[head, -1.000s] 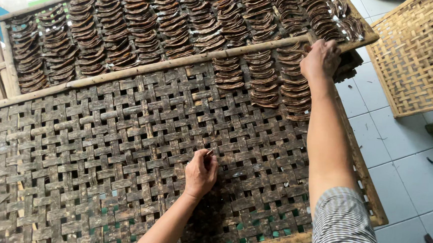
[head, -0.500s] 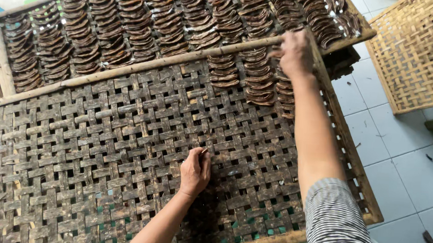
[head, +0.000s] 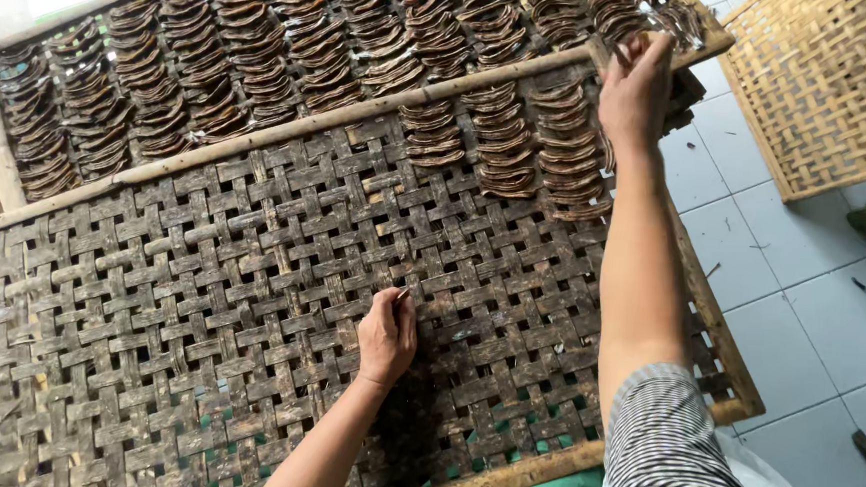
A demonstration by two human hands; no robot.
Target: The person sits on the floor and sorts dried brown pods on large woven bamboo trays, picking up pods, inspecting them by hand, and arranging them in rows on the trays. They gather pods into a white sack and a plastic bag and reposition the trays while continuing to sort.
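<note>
Pale grey floor tiles (head: 801, 286) run along the right, under a big woven bamboo rack (head: 199, 299) that fills most of the view, its long axis slanting from lower left up to upper right. A bamboo pole (head: 290, 129) crosses it along the same slant. Beyond the pole lie rows of dark curved strips (head: 264, 53), each row running across the pole toward the far edge; three shorter rows (head: 504, 143) sit on the near side.

Far up at the rack's right corner the right hand (head: 635, 90) reaches, its fingers (head: 655, 57) curled over the end of the outermost row beside the frame; whether they actually pinch a strip is hard to tell from here. On the bare weave lower down rests the left hand (head: 387, 333), fingers closed loosely, possibly on a small thin piece at the tips.

A striped sleeve (head: 675, 459) covers the right shoulder. To the upper right a lighter woven tray (head: 833, 88) lies on the floor, well apart from the hands.
</note>
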